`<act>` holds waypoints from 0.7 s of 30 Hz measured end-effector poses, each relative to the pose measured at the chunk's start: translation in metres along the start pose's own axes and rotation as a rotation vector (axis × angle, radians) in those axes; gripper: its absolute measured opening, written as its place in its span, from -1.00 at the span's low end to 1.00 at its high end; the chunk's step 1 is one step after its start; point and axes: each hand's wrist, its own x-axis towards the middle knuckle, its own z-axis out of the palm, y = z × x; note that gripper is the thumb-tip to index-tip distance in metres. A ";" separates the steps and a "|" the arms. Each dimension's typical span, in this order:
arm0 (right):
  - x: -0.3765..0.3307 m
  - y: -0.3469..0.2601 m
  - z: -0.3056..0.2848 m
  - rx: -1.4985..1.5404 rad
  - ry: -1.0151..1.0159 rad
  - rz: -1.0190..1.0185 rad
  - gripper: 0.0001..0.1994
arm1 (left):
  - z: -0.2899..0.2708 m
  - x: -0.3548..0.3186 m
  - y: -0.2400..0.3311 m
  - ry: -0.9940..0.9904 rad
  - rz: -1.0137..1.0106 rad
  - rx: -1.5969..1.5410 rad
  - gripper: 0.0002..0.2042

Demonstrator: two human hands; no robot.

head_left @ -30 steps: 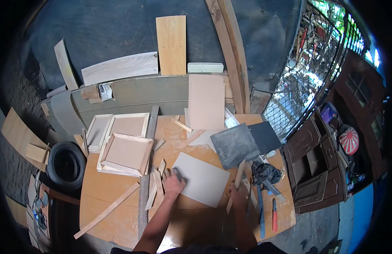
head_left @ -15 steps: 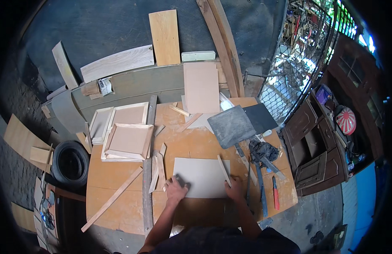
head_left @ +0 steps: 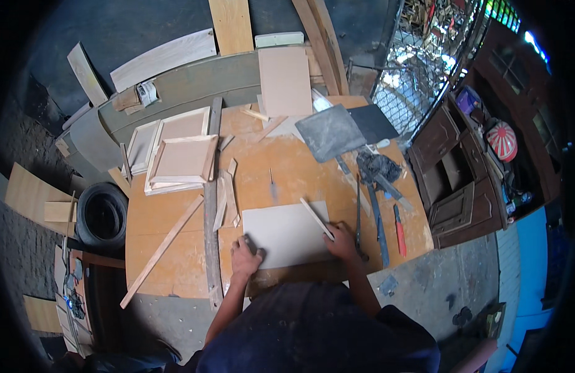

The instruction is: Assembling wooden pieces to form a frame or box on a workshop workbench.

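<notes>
Fingers (head_left: 243,241) flank the sheet (head_left: 281,231), open tabletop (head_left: 305,177) beyond its far edge.

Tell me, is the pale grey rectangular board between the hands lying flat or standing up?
Lying flat: the pale grey board shows its broad face upward on the orange-brown table.

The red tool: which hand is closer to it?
Right. The right hand is left of the red tool; the left hand is farther left, at the left edge of the pale sheet.

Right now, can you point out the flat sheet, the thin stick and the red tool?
Flat sheet (head_left: 282,235): head view, bare middle.
Thin stick (head_left: 316,218): head view, mid-length.
Red tool (head_left: 400,234): head view, red part.
</notes>
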 end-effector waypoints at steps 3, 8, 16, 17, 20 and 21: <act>-0.009 -0.005 -0.004 -0.003 0.022 0.020 -0.58 | 0.004 -0.006 -0.005 0.007 0.033 0.012 -0.31; -0.016 -0.006 -0.006 -0.005 0.065 0.026 -0.59 | 0.007 -0.008 -0.007 -0.027 0.030 0.005 -0.32; -0.018 -0.004 -0.002 0.003 0.037 0.064 -0.57 | 0.004 -0.006 -0.009 -0.021 0.043 0.011 -0.34; -0.018 -0.005 0.001 -0.004 0.036 0.069 -0.57 | 0.002 -0.005 -0.010 -0.020 0.050 0.015 -0.35; -0.016 -0.015 0.008 -0.020 0.077 0.049 -0.60 | -0.005 -0.003 -0.014 -0.009 0.046 0.014 -0.36; -0.014 -0.017 0.010 -0.017 0.068 0.059 -0.60 | -0.007 -0.003 -0.015 0.000 0.039 0.010 -0.36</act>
